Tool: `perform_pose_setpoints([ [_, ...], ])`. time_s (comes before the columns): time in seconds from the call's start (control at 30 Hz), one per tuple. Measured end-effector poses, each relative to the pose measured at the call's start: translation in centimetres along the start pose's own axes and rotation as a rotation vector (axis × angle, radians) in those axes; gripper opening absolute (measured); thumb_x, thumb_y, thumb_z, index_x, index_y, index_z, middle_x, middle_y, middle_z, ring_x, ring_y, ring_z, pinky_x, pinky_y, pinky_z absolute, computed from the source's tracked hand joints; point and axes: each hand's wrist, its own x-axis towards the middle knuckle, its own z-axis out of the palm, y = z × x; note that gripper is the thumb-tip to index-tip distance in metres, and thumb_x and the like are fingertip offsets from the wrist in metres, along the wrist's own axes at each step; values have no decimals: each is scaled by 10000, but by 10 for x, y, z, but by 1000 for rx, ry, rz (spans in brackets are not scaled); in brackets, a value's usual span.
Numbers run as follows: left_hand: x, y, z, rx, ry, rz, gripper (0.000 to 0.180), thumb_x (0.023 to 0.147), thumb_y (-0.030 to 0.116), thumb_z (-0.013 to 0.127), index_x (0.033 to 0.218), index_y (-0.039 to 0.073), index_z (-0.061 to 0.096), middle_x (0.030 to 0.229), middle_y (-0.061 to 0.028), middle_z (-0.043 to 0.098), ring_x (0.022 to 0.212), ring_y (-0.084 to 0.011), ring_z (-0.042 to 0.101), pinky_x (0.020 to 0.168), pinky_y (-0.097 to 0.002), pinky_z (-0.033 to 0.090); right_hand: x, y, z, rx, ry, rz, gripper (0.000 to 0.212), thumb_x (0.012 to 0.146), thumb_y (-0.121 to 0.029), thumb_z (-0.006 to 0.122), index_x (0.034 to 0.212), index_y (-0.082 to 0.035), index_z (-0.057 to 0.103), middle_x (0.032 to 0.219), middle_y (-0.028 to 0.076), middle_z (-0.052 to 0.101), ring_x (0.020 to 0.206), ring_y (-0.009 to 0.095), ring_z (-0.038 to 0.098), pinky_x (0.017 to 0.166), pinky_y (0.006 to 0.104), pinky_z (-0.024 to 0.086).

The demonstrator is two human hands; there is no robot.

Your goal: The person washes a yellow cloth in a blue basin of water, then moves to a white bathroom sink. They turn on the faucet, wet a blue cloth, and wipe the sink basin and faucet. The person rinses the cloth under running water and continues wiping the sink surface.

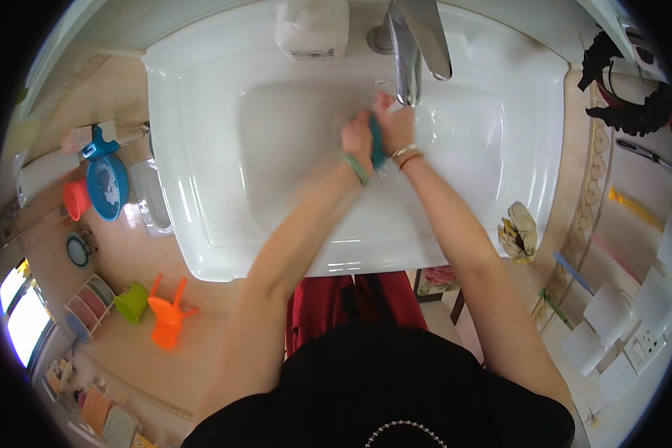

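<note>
Both of my hands are over the white sink (276,149), below the chrome tap (408,67). Between them is a small teal piece (377,143), soft-looking; whether cloth or sponge I cannot tell. My left hand (357,136), slightly blurred, has its fingers curled against the teal piece from the left, with a green bangle at the wrist. From the right, my right hand (396,125) presses on the same piece, its fingers bent under the tap's spout and partly hidden. Bracelets circle that wrist. Water drops glint on the basin beside my right hand.
A white pump bottle (312,33) stands on the sink's back rim, left of the tap. On the front right rim lies a crumpled, yellowish cloth-like bundle (518,233). To the left on the floor are an orange chair (168,317), a green bucket (132,302) and a blue basin (107,188).
</note>
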Motion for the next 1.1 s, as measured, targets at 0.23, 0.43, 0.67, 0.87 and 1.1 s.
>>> perform_pose_setpoints([
  [0.23,0,-20,-13,58,-211,74,237,912,288,520,855,80,619,830,-82,624,819,-232,595,722,-348,488,-41,-60,-2,-82,-9,-379,347,961,-292,467,774,-24,584,687,229,582,635,417,579,559,458,449],
  [0.43,-9,-5,0,-68,-15,-16,259,920,305,498,825,88,604,774,-93,610,732,-212,569,688,-327,480,1,12,-6,-411,-118,-222,351,929,-268,508,680,-33,586,672,186,607,640,375,610,554,446,498],
  [0.67,10,-42,-16,-868,-170,-303,251,900,304,518,846,84,625,771,-92,616,742,-192,574,656,-364,465,-61,-75,-1,-17,22,-386,370,964,-267,461,719,-25,595,717,227,604,667,413,596,567,489,461],
  [0.87,-31,25,-9,-360,-116,-333,269,930,340,537,869,78,520,762,-76,618,801,-208,641,693,-340,507,3,29,-22,-536,-314,-127,261,921,-265,534,897,-6,557,817,195,641,785,370,620,676,408,489],
  [1.1,-14,-2,-53,-846,-136,-197,415,943,279,582,1293,75,493,1168,-71,579,1050,-171,556,865,-305,468,-11,15,-53,-536,-47,-277,427,823,-225,695,1199,-96,538,974,158,648,916,353,607,781,382,484],
])
